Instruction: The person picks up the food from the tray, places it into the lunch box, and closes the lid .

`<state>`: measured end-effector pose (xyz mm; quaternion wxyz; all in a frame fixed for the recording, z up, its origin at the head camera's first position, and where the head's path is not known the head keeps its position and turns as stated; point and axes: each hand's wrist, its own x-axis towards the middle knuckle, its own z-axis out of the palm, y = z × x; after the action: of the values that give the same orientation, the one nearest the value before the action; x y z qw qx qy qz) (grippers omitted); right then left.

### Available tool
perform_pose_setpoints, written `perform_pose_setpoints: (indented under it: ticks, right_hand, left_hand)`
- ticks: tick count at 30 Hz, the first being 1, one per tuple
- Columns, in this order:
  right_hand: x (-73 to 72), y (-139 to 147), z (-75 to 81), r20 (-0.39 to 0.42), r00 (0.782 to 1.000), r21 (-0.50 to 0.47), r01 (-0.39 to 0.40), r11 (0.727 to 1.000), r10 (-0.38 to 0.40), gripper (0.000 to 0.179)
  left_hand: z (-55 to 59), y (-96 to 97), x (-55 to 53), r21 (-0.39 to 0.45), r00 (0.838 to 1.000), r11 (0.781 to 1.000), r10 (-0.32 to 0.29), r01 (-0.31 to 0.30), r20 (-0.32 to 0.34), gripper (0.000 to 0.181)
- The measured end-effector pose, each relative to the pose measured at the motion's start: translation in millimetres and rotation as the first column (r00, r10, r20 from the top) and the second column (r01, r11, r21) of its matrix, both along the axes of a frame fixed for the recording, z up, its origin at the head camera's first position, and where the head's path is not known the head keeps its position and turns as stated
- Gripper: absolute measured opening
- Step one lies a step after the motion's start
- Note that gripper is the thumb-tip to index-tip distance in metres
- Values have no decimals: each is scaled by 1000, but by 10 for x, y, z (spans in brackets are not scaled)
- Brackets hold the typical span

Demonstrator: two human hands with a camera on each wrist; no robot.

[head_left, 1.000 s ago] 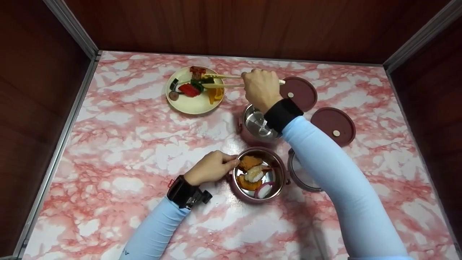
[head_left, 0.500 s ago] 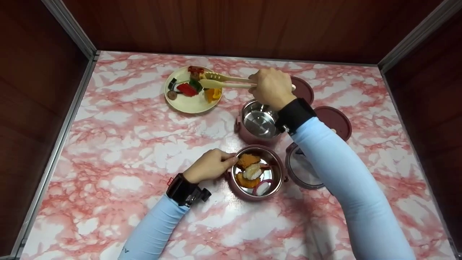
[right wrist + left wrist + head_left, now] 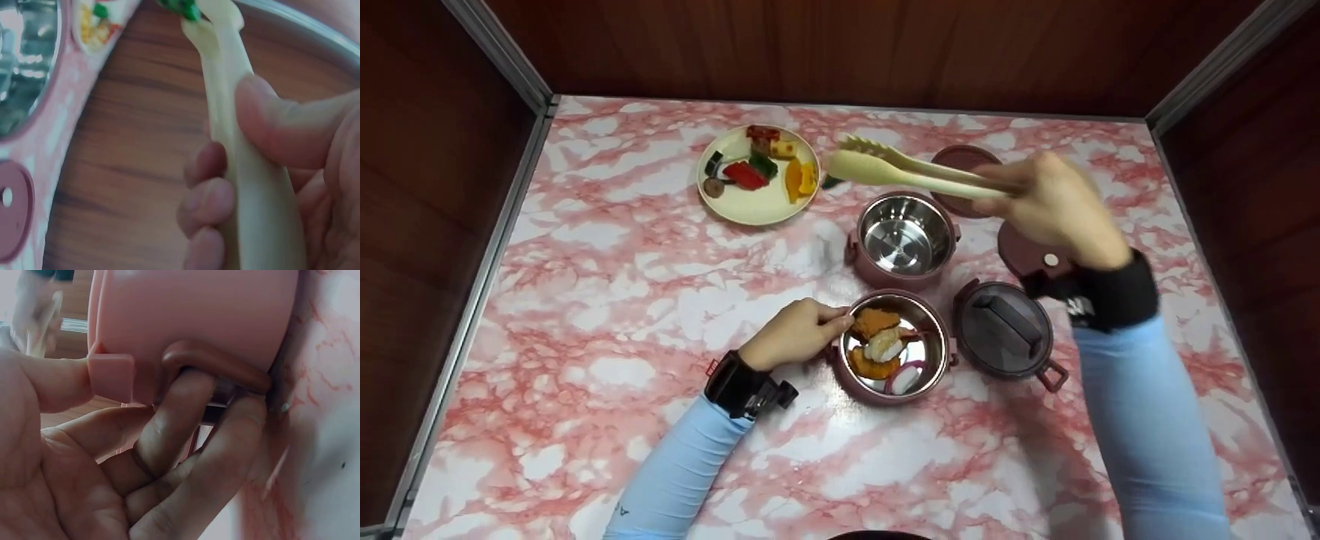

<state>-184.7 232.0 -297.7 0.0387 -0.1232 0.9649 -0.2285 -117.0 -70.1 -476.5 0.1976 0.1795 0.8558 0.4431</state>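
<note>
My left hand (image 3: 787,335) holds the side handle (image 3: 216,363) of a pink steel-lined pot (image 3: 896,396). Its fingers hook through the loop, and the thumb lies by the tab at the rim. Inside the pot lie an orange fried piece (image 3: 876,322), a pale shrimp-like piece (image 3: 885,346), an orange slice (image 3: 874,366) and a purple-edged ring (image 3: 906,377). Over the back of the table, my right hand (image 3: 1054,202) grips cream tongs (image 3: 915,174). A green food piece (image 3: 183,8) sits between the tong tips, partly cut off in the right wrist view.
A cream plate (image 3: 750,214) with several food pieces stands at the back left. Behind the held pot is a second pot (image 3: 906,281) with a bare steel inside. Right of them lie a handled lid (image 3: 1005,330) and two maroon round lids, one (image 3: 956,154) farther back.
My right hand has moved right, away from the plate, bringing the tongs and the green piece off it. My left hand stays on the pot handle.
</note>
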Motion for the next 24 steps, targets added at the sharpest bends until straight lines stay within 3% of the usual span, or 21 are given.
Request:
perform_pose_setpoints:
  ticks: [7,13,18,24]
  right_hand:
    - [508,592,-104,7,999,-10,-39,999,39,38]
    - [841,807,-311,-12,981,39,-191,981,191,34]
    - [979,789,-502,5,961,68,-275,959,275,33]
    - [1050,731,-626,129,959,48,-260,964,252,33]
  left_hand:
    - [-9,0,-9,-15,1000,1000,-6,6,0,32]
    - [-2,-8,-13,-16,1000,1000,-15,15,-25,32]
    - [-1,-10,-12,-11,1000,1000,-15,15,-15,31]
    - [-1,-6,-9,-18,1000,1000,-21,21,-7,32]
